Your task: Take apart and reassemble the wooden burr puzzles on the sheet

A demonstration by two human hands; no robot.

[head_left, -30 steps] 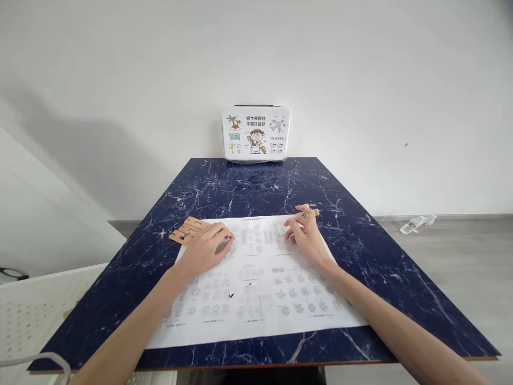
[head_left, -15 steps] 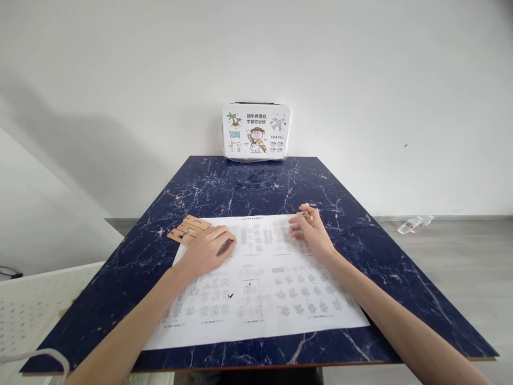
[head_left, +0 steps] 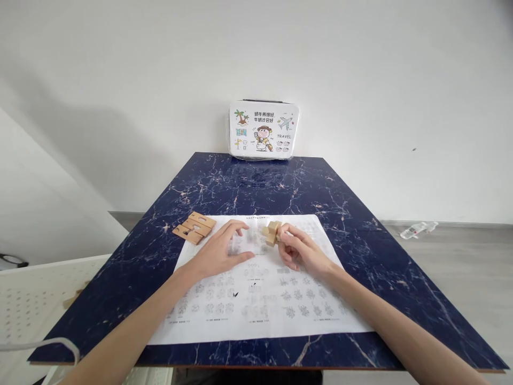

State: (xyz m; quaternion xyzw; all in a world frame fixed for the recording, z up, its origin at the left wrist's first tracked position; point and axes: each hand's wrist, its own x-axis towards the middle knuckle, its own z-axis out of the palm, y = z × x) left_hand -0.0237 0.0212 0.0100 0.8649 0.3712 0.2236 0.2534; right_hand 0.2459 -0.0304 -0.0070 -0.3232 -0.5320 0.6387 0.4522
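Note:
My right hand (head_left: 300, 247) pinches a small wooden puzzle block (head_left: 271, 233) with notched, projecting parts, held over the upper middle of a printed paper sheet (head_left: 280, 331). My left hand (head_left: 220, 248) hovers over the sheet's left half, thumb and fingers apart, with nothing in it. Its open side faces the block without touching it. Just beyond the left fingers, flat wooden pieces (head_left: 195, 227) with cut-outs and dark marks lie side by side at the sheet's upper left corner. Rows of small assembly-like drawings cover the paper.
A white case (head_left: 264, 131) with cartoon prints stands at the far end of the dark blue marbled table (head_left: 256, 192), against the wall. On the left is a white perforated surface (head_left: 40, 299) with a pale cable. A clear plastic bottle (head_left: 419, 230) lies on the floor at right.
My right hand has come inward and towards me, turning the wooden block so more of it shows. My left hand has moved off the flat pieces and spread its fingers. The view has shifted slightly.

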